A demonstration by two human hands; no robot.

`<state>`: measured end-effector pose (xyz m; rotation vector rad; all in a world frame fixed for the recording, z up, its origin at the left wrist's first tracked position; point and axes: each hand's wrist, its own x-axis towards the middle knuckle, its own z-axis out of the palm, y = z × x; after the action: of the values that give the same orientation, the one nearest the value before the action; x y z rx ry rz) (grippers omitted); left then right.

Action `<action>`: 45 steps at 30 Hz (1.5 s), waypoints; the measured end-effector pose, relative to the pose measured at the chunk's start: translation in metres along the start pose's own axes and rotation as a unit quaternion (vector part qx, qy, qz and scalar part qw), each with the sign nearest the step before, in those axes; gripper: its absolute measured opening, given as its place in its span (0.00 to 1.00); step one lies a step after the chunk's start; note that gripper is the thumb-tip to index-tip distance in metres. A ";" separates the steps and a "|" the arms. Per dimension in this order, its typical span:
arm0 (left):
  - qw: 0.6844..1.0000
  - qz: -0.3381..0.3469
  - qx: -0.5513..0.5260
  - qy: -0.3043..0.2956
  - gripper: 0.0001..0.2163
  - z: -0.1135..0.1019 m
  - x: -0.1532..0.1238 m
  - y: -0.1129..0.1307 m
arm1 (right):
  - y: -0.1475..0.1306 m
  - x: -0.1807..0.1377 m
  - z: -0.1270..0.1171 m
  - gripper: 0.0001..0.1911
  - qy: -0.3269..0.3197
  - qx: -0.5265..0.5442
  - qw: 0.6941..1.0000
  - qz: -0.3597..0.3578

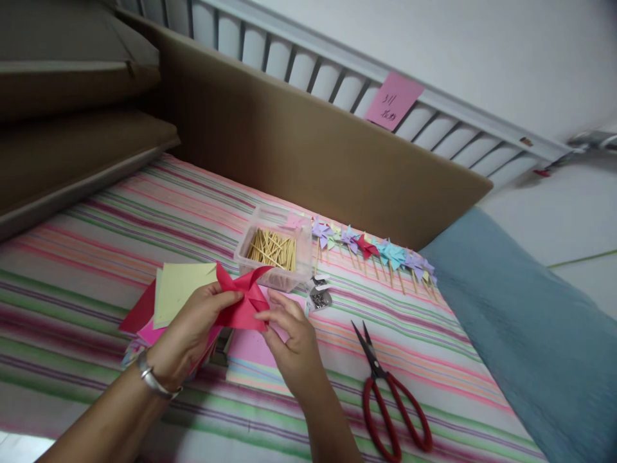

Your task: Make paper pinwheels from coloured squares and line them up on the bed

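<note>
Paper pinwheel (245, 315), red and part-folded, between two hands

Take the red pinwheel as the centre of the dial. It is held above the striped cloth (457, 386), in front of the person. The left hand (200, 318) enters from eight o'clock, thumb on top near the middle, pinching the paper firmly. The right hand (292, 331) enters from four o'clock, fingers bent, thumb and index close together at the right edge; whether they truly grip it, I cannot tell.

To fold this well, I judge, the left thumb should pin the gathered points at the middle without sliding, while the right fingertips bring over any loose point in a soft curve. A hard crease would probably flatten the blades, and a lifted thumb could let them spring open.

Just beside, at one o'clock, sits a translucent tub (284, 280) of wooden sticks (272, 247). Small packets (320, 299) lie at three, their dark contents too small to make out. Farther off, between two and three, runs a row of stick-mounted pinwheels (367, 247). Red-handled scissors (378, 373) lie at four, well apart, blades parted toward eleven. Pale yellow sheets (183, 289) sit at nine and a pink-topped stack (255, 347) at six; these and the tub crowd the hands most. A cardboard panel (308, 154) closes off one o'clock.
</note>
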<state>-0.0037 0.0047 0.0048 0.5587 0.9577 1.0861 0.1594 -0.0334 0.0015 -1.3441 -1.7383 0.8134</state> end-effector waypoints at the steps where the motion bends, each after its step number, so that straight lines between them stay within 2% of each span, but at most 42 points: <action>1: 1.000 0.001 0.003 -0.003 0.07 0.000 -0.001 0.000 | 0.000 0.000 0.000 0.10 0.003 0.006 1.000 0.004; 12: 0.996 -0.017 0.082 0.009 0.05 0.010 -0.003 -0.014 | 0.002 0.004 0.003 0.02 0.067 0.055 0.991 0.102; 20: 0.994 -0.015 0.107 0.007 0.04 0.014 -0.003 -0.018 | 0.001 0.003 0.004 0.03 0.077 0.002 0.995 0.066; 28: 0.995 -0.020 0.100 -0.003 0.04 0.014 -0.005 -0.020 | -0.002 0.006 0.004 0.03 0.094 -0.008 0.988 0.118; 36: 0.996 -0.026 0.081 -0.036 0.01 0.013 -0.005 -0.019 | 0.000 0.006 0.004 0.04 0.103 -0.001 0.987 0.124; 45: 0.993 -0.023 0.115 0.003 0.08 0.015 -0.004 -0.019 | -0.005 0.006 0.003 0.04 0.090 -0.027 0.987 0.131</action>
<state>0.0176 -0.0059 -0.0012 0.7189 1.1042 0.9423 0.1539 -0.0288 0.0055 -1.6542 -1.4735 0.7642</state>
